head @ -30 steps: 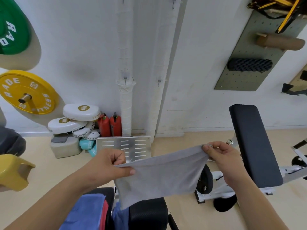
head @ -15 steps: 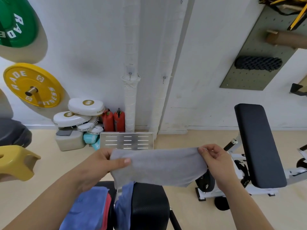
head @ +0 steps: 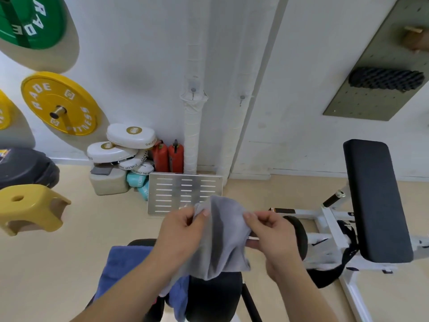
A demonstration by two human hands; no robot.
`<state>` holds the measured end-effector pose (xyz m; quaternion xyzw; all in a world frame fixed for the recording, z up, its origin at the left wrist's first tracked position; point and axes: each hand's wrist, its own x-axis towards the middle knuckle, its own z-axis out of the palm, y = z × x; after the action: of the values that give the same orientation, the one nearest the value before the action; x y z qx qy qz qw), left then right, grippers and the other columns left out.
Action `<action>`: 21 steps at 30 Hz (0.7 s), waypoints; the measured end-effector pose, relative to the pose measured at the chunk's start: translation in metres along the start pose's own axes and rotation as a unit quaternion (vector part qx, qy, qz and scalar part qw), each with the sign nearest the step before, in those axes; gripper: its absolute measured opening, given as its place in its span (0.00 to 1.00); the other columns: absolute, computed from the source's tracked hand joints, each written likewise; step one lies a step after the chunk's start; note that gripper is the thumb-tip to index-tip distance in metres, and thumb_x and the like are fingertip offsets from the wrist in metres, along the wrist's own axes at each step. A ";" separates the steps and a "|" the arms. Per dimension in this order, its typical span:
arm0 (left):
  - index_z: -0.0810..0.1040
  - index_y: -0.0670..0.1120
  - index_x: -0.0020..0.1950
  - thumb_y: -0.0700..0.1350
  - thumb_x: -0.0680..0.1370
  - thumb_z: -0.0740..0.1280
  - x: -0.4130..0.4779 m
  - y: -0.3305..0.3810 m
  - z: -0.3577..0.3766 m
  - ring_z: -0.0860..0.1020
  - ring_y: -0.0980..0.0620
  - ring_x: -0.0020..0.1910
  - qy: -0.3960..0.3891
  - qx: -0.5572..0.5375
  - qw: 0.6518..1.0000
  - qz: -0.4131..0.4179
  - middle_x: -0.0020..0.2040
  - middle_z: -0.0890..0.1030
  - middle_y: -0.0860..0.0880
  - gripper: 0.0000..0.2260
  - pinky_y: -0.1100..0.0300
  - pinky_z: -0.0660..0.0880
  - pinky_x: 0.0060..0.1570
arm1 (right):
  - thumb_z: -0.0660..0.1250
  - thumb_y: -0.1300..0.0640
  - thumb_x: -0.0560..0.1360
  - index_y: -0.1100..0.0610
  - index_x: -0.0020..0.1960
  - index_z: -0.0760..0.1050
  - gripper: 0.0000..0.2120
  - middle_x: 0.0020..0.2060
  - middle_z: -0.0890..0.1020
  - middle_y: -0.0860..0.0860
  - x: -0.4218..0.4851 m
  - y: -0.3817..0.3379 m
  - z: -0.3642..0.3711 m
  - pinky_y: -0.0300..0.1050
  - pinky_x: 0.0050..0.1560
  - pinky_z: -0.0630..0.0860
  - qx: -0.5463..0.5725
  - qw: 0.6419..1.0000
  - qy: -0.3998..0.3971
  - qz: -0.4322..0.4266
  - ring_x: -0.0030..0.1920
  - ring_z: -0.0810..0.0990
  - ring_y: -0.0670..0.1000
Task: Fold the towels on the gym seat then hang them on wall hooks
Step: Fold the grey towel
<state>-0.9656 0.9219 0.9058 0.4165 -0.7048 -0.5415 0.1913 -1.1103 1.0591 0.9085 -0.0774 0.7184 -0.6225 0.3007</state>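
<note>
The left hand (head: 183, 231) and the right hand (head: 271, 233) are close together. Each one pinches the top of the gray towel (head: 224, 242). The towel hangs between them in soft folds, up in the air over the seat (head: 213, 298). Some of the right hand's fingertips go behind the cloth and are hidden. The low end of the towel covers part of the seat.

A blue towel (head: 123, 263) lies on the left side of the seat, and the left arm hides part of it. A bit of red shows under the blue towel, but I cannot tell what it is.

The floor (head: 69, 263) is tan and the wall (head: 139, 54) is white. A white pipe (head: 191, 140) runs up the wall. Two hooks (head: 193, 91) stick out there, one on the pipe and one just to its right.

A metal sheet (head: 185, 194) with slots leans at the foot of the wall. Two red tanks (head: 168, 156) stand beside the pipe. Left of them is a pile of white pads (head: 130, 135), too jumbled to count.

One yellow stool (head: 30, 208) sits at the left. One black bench (head: 376, 201) stands at the right.

Three discs (head: 58, 103) hang on the wall. One is yellow and whole, one is yellow and cut off at the left edge, and one is green and cut off at the top.

A gray board (head: 362, 101) holds one black roller (head: 385, 79) and one brown roll (head: 415, 39), which is cut off by the edge.
</note>
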 end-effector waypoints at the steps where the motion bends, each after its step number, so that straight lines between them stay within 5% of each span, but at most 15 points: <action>1: 0.76 0.45 0.34 0.50 0.82 0.66 -0.008 0.003 0.010 0.69 0.60 0.28 -0.020 0.010 0.999 0.024 0.28 0.74 0.52 0.18 0.65 0.69 0.33 | 0.74 0.61 0.77 0.62 0.47 0.83 0.03 0.40 0.87 0.59 -0.007 0.000 0.010 0.57 0.45 0.86 0.002 1.000 -0.015 0.002 0.43 0.86 0.58; 3: 0.83 0.49 0.42 0.47 0.84 0.64 -0.021 0.004 0.027 0.76 0.62 0.33 -0.071 -0.004 0.996 0.058 0.35 0.83 0.51 0.13 0.67 0.73 0.36 | 0.72 0.62 0.78 0.61 0.48 0.84 0.03 0.42 0.88 0.59 -0.021 0.003 0.029 0.58 0.49 0.86 0.014 0.999 -0.039 -0.003 0.46 0.87 0.60; 6: 0.82 0.57 0.53 0.43 0.85 0.61 -0.032 0.003 0.033 0.79 0.66 0.39 -0.092 -0.038 0.993 0.070 0.39 0.83 0.62 0.12 0.73 0.72 0.41 | 0.71 0.63 0.78 0.60 0.49 0.86 0.05 0.43 0.89 0.57 -0.032 0.005 0.035 0.57 0.54 0.85 0.027 0.999 -0.041 -0.021 0.50 0.87 0.59; 10: 0.82 0.59 0.52 0.44 0.86 0.60 -0.034 -0.002 0.027 0.76 0.64 0.36 -0.096 -0.030 0.993 0.064 0.36 0.81 0.61 0.14 0.70 0.71 0.39 | 0.74 0.62 0.76 0.56 0.46 0.87 0.04 0.40 0.88 0.56 -0.034 0.006 0.026 0.51 0.46 0.86 0.013 0.999 -0.028 -0.013 0.47 0.88 0.57; 14: 0.82 0.56 0.49 0.45 0.85 0.61 -0.037 0.000 0.028 0.81 0.56 0.40 -0.111 -0.029 0.992 0.061 0.40 0.85 0.50 0.11 0.60 0.77 0.44 | 0.72 0.61 0.78 0.57 0.45 0.88 0.06 0.40 0.88 0.57 -0.042 0.006 0.029 0.52 0.49 0.85 -0.003 0.998 -0.056 -0.027 0.46 0.88 0.55; 18: 0.81 0.54 0.47 0.45 0.81 0.65 -0.041 -0.003 0.028 0.82 0.50 0.43 -0.119 -0.007 0.991 0.066 0.41 0.84 0.49 0.07 0.51 0.80 0.47 | 0.66 0.49 0.82 0.63 0.40 0.82 0.20 0.34 0.81 0.63 -0.045 0.011 0.027 0.57 0.45 0.82 -0.068 0.993 -0.071 -0.064 0.36 0.79 0.55; 21: 0.83 0.54 0.48 0.41 0.83 0.64 -0.037 -0.007 0.021 0.82 0.55 0.42 -0.108 -0.009 0.991 0.074 0.41 0.85 0.50 0.11 0.47 0.80 0.49 | 0.68 0.58 0.81 0.61 0.44 0.84 0.11 0.41 0.85 0.64 -0.046 0.014 0.021 0.59 0.53 0.84 -0.048 0.993 -0.104 -0.040 0.44 0.85 0.62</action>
<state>-0.9565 0.9631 0.8988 0.3010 -0.7454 -0.5737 0.1570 -1.0580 1.0665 0.9101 -0.1846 0.7089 -0.5872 0.3445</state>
